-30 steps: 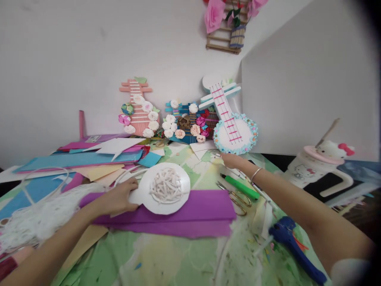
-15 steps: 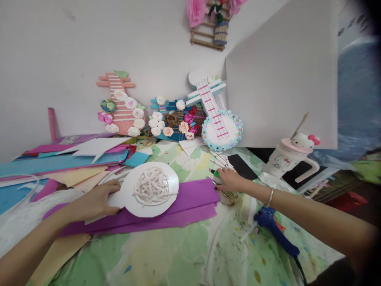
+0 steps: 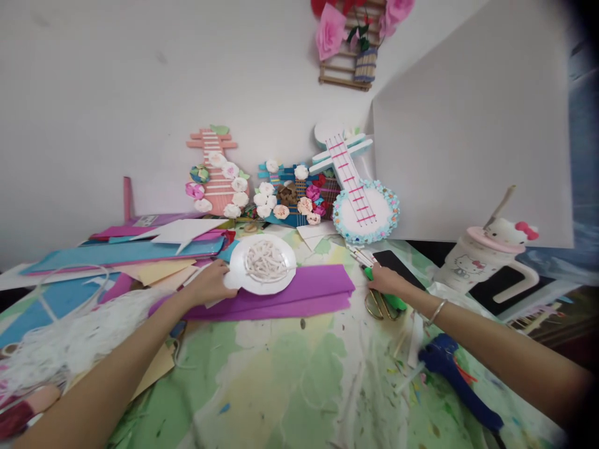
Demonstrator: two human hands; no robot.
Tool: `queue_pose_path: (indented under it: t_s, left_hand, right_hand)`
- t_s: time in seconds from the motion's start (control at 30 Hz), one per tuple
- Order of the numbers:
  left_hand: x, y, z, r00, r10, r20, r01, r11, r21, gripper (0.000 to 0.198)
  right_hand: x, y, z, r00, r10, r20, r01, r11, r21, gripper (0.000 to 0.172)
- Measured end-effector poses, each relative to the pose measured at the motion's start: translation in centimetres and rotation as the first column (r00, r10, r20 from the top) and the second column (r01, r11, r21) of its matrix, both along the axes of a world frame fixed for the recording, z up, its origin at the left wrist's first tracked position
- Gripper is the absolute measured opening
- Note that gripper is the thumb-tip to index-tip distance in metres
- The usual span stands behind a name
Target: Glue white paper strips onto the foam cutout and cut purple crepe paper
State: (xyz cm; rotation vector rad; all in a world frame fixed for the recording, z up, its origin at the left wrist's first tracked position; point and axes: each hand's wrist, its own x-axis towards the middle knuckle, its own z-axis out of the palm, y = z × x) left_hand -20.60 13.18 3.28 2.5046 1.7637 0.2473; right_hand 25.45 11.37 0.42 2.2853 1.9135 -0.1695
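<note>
My left hand (image 3: 211, 285) is closed on the narrow left end of a white plate (image 3: 238, 277), thumb toward me. Short white strips (image 3: 266, 260) lie heaped in the middle of the plate. Beneath it is folded purple paper (image 3: 322, 287). My right hand (image 3: 386, 280) is wrapped over a long green tool (image 3: 397, 302), its exact kind partly hidden by my fingers. Just in front of that hand lie gold-handled scissors (image 3: 374, 304), and thin white sticks (image 3: 360, 255) lie beyond it.
A blue glue gun (image 3: 461, 383) lies at the right front. A cup (image 3: 472, 262) and a dark flat phone-like object (image 3: 397, 267) are at the right. Paper sheets (image 3: 126, 252) and white shredded strands (image 3: 88, 330) cover the left. Decorated instrument-shaped crafts (image 3: 367, 212) lean against the wall.
My left hand has moved the plate away from me, and the purple paper has shifted back too. My right hand stays by the scissors, with more of the green tool showing. The view has turned slightly.
</note>
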Motion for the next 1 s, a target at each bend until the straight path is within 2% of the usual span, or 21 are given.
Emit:
queue_pose_path:
  t_s: [0.07,0.17,0.23,0.33,0.47,0.6,0.7,0.83,1.0]
  left_hand:
    - [0.4,1.0,0.0,0.999,0.053,0.007,-0.054,0.998,0.027,0.038]
    - [1.3,2.0,-0.6,0.99,0.139,0.036,-0.139,0.99,-0.009,0.04]
    - [1.9,2.2,-1.1,0.987,0.151,0.057,-0.149,0.988,-0.029,0.04]
    - [2.6,1.4,-1.6,0.996,0.069,0.06,-0.069,0.998,-0.011,0.041]
    - [3.4,-1.5,-1.8,0.997,-0.021,0.071,0.018,0.999,0.034,0.042]
    - [4.5,-5.8,-2.0,0.996,-0.022,0.086,0.02,1.0,0.019,0.042]
    - [5.3,-8.9,-2.2,0.999,0.009,0.043,-0.009,1.0,-0.009,0.038]
    - [6.0,-12.1,-2.5,0.999,0.045,-0.001,-0.045,0.999,-0.003,0.034]
    - [6.3,-15.2,-3.0,0.993,0.037,-0.114,-0.038,0.999,-0.004,0.042]
  right_hand:
    - [-0.2,0.0,0.2,0.999,-0.038,0.012,0.037,0.999,0.037,0.046]
    - [-1.1,0.0,0.8,0.999,-0.037,0.024,0.033,0.992,0.123,0.042]
    - [-2.1,0.1,1.3,1.0,0.029,0.009,-0.03,0.982,0.185,0.038]
    - [-4.0,0.4,1.9,0.972,0.226,-0.069,-0.203,0.948,0.247,0.034]
    - [-7.0,0.5,1.3,0.867,0.46,-0.194,-0.39,0.866,0.312,0.037]
    - [-9.0,1.3,-0.3,0.782,0.565,-0.263,-0.456,0.806,0.377,0.049]
    - [-9.7,2.2,-1.3,0.716,0.615,-0.33,-0.501,0.782,0.37,0.046]
    - [-10.2,2.5,-1.7,0.674,0.626,-0.392,-0.52,0.779,0.35,0.038]
    - [-10.8,1.2,-1.3,0.742,0.548,-0.386,-0.452,0.834,0.316,0.022]
